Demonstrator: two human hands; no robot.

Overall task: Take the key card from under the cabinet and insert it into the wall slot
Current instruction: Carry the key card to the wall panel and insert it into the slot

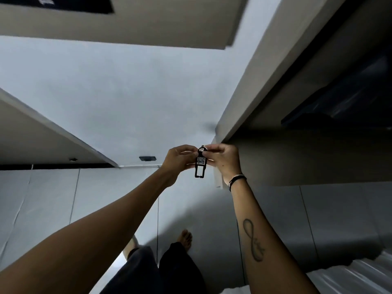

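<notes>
The key card [200, 164] is pinched at its top by both hands, left hand [180, 159] at nine o'clock, right hand [222, 161] at three. It is judged light, stiff and thin; its upper end is best gripped, the lower end left free.

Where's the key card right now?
Head view, centre-right: the key card hangs between the left hand and right hand, both pinching its top, beside the cabinet.

Black key card [200, 164], white label, hanging upright, open frame at bottom.
</notes>
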